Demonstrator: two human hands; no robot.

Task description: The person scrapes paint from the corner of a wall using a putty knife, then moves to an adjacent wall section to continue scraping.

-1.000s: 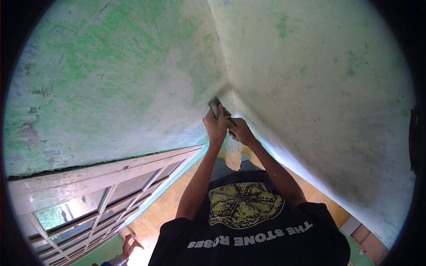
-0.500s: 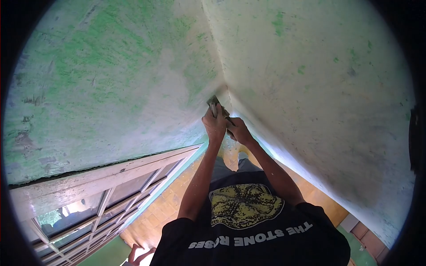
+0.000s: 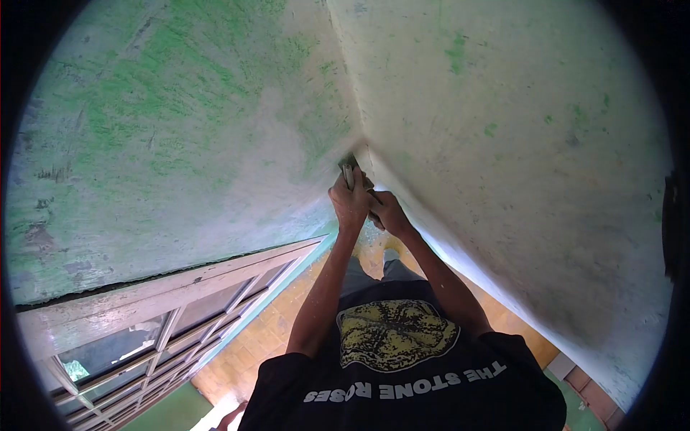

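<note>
My left hand [image 3: 350, 202] is clenched around the scraper [image 3: 349, 171]. Its tip sticks up above my fingers [image 3: 343, 192] and presses into the wall corner [image 3: 353, 147], where two pale walls with green patches meet. My right hand [image 3: 392, 214] sits just beside and below the left, touching it, with its fingers wrapped around the scraper's lower end, which is mostly hidden. Down to my left are a window frame [image 3: 165, 302] and the wooden floor [image 3: 262, 337].

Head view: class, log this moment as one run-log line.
left hand: grips scraper | right hand: closed on scraper beside left hand | scraper: tip at wall corner | walls: patchy green paint
</note>
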